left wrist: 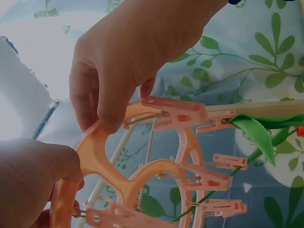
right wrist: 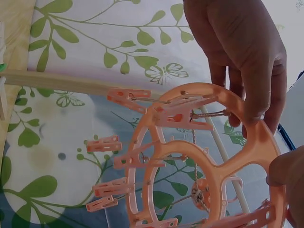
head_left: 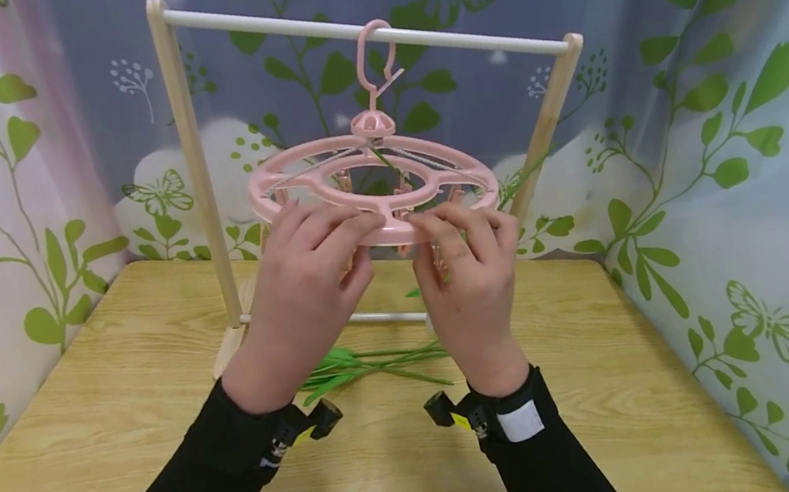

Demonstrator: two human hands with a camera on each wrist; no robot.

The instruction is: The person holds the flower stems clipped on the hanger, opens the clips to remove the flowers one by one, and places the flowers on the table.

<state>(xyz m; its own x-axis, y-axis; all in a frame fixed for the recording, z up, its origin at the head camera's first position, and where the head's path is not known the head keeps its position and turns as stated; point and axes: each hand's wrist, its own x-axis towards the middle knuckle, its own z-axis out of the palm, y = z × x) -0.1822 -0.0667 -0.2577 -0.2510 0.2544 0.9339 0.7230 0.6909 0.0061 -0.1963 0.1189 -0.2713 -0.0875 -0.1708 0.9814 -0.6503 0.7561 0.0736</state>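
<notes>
A pink round clip hanger hangs by its hook from a white rod, its near rim between both hands in the head view. My left hand grips the rim on the left with thumb and fingers. On the right, my right hand pinches the same rim close by; it also shows at the top of the left wrist view. Small pink clips dangle under the ring. One clip lies next to green leaves on the right side. The undersides of the fingers are partly hidden.
A wooden-legged stand carries the white rod. Several green stems with leaves lie on the wooden table behind the wrists. Leaf-patterned curtains surround the table.
</notes>
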